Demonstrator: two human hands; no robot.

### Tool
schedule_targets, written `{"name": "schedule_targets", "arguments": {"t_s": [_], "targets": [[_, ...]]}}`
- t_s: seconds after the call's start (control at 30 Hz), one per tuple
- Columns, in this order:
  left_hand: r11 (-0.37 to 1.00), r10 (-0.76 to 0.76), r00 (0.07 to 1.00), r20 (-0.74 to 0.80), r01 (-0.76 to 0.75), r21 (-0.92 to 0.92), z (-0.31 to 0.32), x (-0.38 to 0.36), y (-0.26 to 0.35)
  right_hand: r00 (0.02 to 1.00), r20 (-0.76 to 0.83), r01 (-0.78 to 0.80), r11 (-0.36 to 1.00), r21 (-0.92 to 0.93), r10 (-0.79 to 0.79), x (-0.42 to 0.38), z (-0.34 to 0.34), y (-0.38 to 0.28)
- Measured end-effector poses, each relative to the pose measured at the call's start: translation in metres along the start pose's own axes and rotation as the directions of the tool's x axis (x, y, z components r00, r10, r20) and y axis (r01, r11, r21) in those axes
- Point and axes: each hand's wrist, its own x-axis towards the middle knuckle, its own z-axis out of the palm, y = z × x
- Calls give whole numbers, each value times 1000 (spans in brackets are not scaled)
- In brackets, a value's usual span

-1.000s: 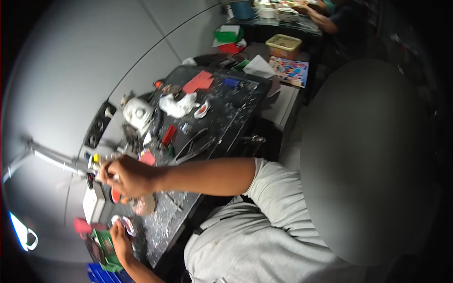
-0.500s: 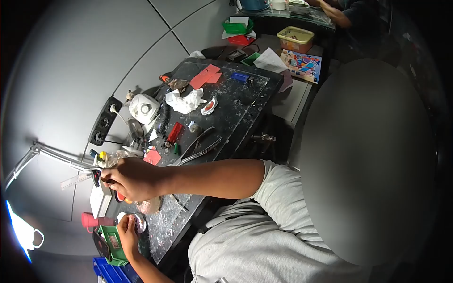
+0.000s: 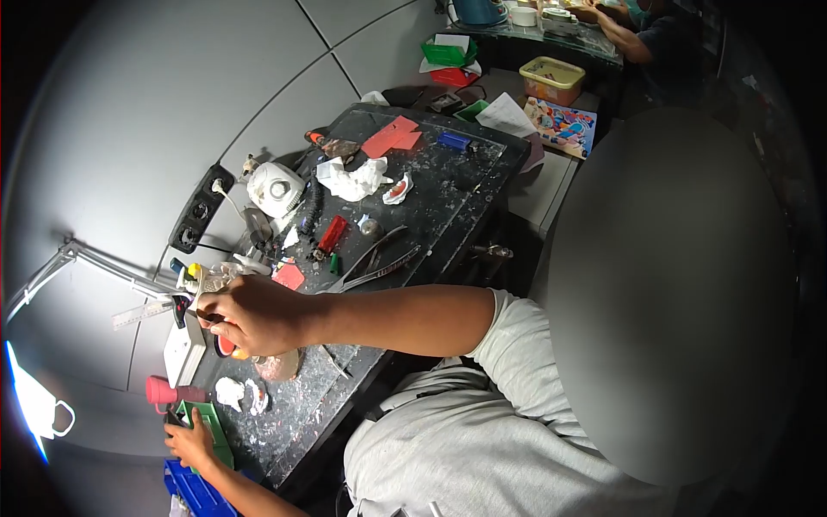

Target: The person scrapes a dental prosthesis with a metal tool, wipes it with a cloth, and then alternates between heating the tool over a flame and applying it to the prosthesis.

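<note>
My right hand [image 3: 250,314] is closed around a small dark tool [image 3: 179,303] at the far edge of the speckled black worktable [image 3: 431,185], next to a yellow-capped bottle [image 3: 191,274] and a white box [image 3: 183,349]. A pinkish lump [image 3: 277,365] and a red-orange piece [image 3: 226,346] lie just under that hand. My left hand [image 3: 188,443] rests with its fingers spread on a green box [image 3: 214,424] near a blue bin [image 3: 196,491]. Two small white pieces [image 3: 231,392] lie on the table between my hands.
A white motor unit [image 3: 276,189], crumpled tissue [image 3: 355,179], red cards [image 3: 392,136], a red lighter [image 3: 332,233], long pliers [image 3: 377,258] and a pink cylinder [image 3: 162,392] clutter the table. A wall socket strip [image 3: 200,215] and a lamp arm [image 3: 95,267] are behind. Another person works at the far bench [image 3: 629,39].
My left hand has let go of the white piece it held and moved down onto the green box. My right hand has stayed by the bottles, and the view shifted slightly.
</note>
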Motion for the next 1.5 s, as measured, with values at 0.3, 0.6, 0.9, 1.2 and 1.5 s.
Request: {"name": "schedule_targets", "arguments": {"t_s": [0.3, 0.6, 0.9, 1.2, 1.5], "targets": [[953, 96, 993, -65, -111, -281, 40, 21, -51, 992, -61, 112, 993, -42, -114, 0, 2, 6], [861, 30, 991, -131, -92, -500, 59, 48, -98, 994, -44, 94, 994, -57, -96, 1, 3, 9], [800, 4, 980, -200, -123, -588, 45, 19, -88, 998, -12, 63, 995, -84, -64, 3, -2, 3], [851, 46, 943, -331, -211, -481, 8, -23, -61, 1000, 7, 24, 999, -45, -24, 2, -1, 6], [830, 10, 976, -219, -130, -542, 11, -35, -72, 1000, 26, 14, 999, -35, -14, 3, -3, 2]]}}
